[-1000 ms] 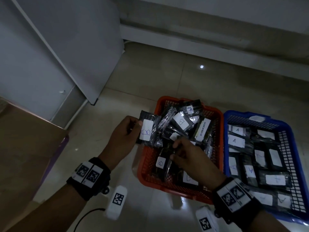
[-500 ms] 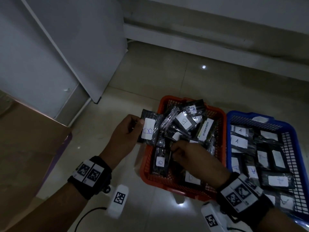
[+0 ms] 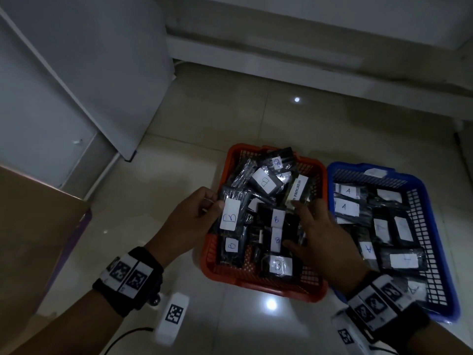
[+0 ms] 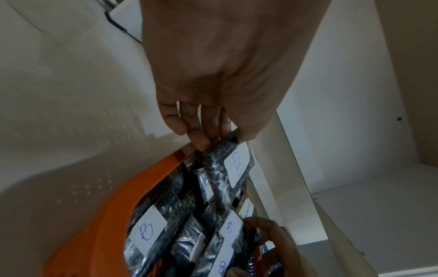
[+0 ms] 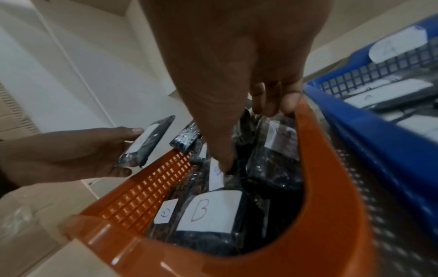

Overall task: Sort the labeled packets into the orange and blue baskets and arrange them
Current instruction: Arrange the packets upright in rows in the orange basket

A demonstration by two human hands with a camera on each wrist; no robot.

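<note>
Sorting looks mostly done. Blue basket (image 3: 435, 226) holds the A packets (image 3: 344, 206), laid flat in rough rows, labels up. Orange basket (image 3: 212, 262) holds the B packets (image 3: 277, 265), and I see no loose packets on the floor (image 3: 179, 139) around either basket.

What's left, as I read it, is arranging the orange side: near end has a few B packets lying flat in a row, far end is a jumbled heap, tilted and overlapping, with an "IN PROGRESS" tag (image 3: 297, 190) stuck among them.

My left hand (image 3: 192, 219) pinches one B packet (image 3: 231, 213) by its edge, thumb on top, fingers curled under, held up over the basket's left rim, not yet placed. My right hand (image 3: 320, 239) is down inside the orange basket, fingers spread and resting on the packets in the middle; thumb presses a label. Can't tell if it has actually gripped one.

Next: seat the held packet in the row, then flatten the far pile
</note>
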